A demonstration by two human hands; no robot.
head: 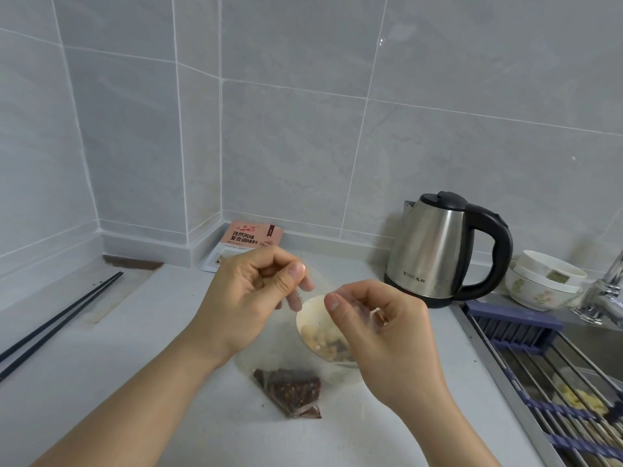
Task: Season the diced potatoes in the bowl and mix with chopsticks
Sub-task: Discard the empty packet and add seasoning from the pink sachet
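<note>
Bowl [317, 326]: stood on the tabletop [141, 382], holding diced potatoes [323, 335], below and between both hands.
Left hand [249, 294]: pinched the clear bag [290, 382] top, above the bowl's left rim.
Right hand [377, 328]: pinched the same bag, covering the bowl's right side.
Chopsticks [57, 320]: lay well left of the bowl.

stainless electric kettle [438, 251] stands at the counter's back right. stacked white bowls [542, 281] beside it, near the faucet [603, 291]. blue-edged roll-up rack [546, 358] spans the sink.
</note>
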